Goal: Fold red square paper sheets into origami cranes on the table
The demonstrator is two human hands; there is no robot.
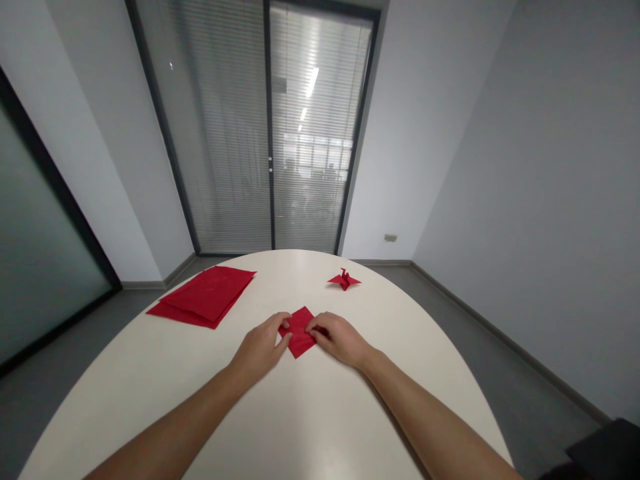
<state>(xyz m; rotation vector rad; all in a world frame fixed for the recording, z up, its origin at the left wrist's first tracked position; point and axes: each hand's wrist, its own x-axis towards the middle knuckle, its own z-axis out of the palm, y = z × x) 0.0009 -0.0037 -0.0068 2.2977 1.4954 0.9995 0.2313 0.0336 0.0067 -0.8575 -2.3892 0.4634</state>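
Observation:
A small red folded paper square [301, 329] lies on the white table between my hands, one corner pointing away from me. My left hand [261, 343] is at its left corner, thumb and fingers closed around the edge. At the right corner, my right hand [340, 337] pinches the paper between thumb and fingertips. The fingers hide both side corners. Beyond my right hand stands a red origami crane [345, 280] with its wings spread. Back on the left lie larger red paper sheets [210, 297], overlapping in a flat stack.
The round white table [295, 413] has its curved far edge just past the crane and the sheets. A glass partition with blinds [270, 133] rises behind it. A dark object [607, 450] shows at the lower right.

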